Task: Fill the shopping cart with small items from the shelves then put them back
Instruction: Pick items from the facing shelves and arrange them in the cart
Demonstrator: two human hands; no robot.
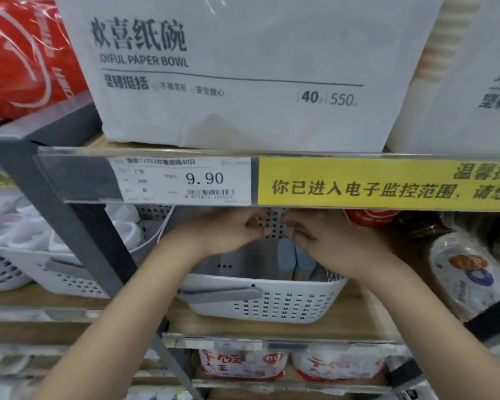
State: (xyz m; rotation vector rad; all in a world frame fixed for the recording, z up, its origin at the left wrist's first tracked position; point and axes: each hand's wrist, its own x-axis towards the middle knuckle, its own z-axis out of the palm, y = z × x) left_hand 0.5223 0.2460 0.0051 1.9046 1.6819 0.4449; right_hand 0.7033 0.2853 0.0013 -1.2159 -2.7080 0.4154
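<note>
A white perforated plastic basket (272,304) with a grey handle sits on the wooden middle shelf. Both my hands reach over it to the back of the shelf, just under the price rail. My left hand (228,230) and my right hand (326,238) have their fingers curled round a narrow perforated strip (274,223), held upright between them; I cannot tell what the strip belongs to. Two pale blue items (293,256) stand in the basket below my hands.
A large white pack of paper bowls (243,70) fills the shelf above, with a red pack (23,56) to its left. The rail carries a 9.90 price tag (185,180) and a yellow notice (387,183). More white baskets (41,255) stand left, wrapped plates (468,272) right, red-printed bowls (243,363) below.
</note>
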